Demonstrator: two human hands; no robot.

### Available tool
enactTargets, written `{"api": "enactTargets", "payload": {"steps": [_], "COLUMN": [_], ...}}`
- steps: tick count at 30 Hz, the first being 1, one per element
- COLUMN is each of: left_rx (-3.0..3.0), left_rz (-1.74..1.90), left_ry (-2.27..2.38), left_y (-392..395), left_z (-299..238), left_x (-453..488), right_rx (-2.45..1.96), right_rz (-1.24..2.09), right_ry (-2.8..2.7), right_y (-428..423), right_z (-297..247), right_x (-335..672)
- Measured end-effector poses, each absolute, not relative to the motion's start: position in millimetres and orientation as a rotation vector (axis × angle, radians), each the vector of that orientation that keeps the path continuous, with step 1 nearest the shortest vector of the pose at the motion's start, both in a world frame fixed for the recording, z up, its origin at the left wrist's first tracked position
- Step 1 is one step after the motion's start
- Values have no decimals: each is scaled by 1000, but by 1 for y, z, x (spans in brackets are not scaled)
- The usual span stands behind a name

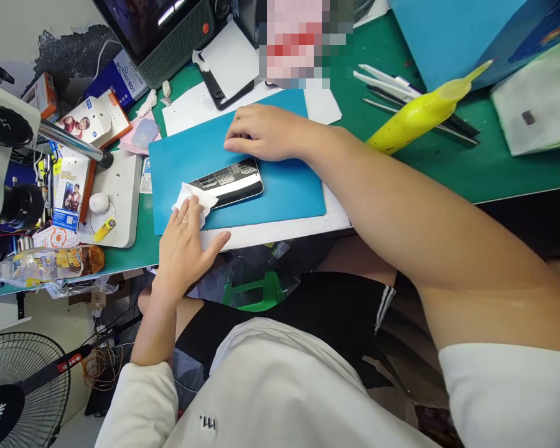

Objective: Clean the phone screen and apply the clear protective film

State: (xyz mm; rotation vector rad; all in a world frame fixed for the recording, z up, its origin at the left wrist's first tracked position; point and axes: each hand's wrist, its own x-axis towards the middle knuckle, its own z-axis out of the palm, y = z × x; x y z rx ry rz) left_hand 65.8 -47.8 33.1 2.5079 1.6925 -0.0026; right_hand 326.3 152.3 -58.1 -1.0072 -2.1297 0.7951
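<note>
Phone [237, 185] lies on the mat [292, 194], tabletop [448, 169]. Left hand [184, 249]: thumb spread wide, fingertips on tissue [208, 201] at phone's left end. Right hand [261, 132]: loosely curled, just beyond phone; grip cannot be determined.

We are seeing a glossy black phone [237, 182] lying flat on the blue mat [284, 202], probably screen up, its far end pointing toward two o'clock. A crumpled white tissue [208, 200] is covering its eight-o'clock end.
</note>
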Motion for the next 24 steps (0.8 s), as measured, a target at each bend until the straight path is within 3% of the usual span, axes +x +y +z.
{"api": "enactTargets", "payload": {"steps": [7, 12, 24], "left_rx": [2527, 2532, 2497], "left_rz": [-118, 0, 73], "left_ry": [1590, 1501, 1621], "left_y": [-3, 10, -32], "left_z": [29, 7, 0], "left_x": [76, 100, 95], "right_rx": [-990, -990, -1005], "right_rz": [774, 787, 769], "right_ry": [-2109, -2110, -2220], "right_y": [154, 153, 137], "right_z": [-61, -57, -50], "right_x": [325, 326, 332]}}
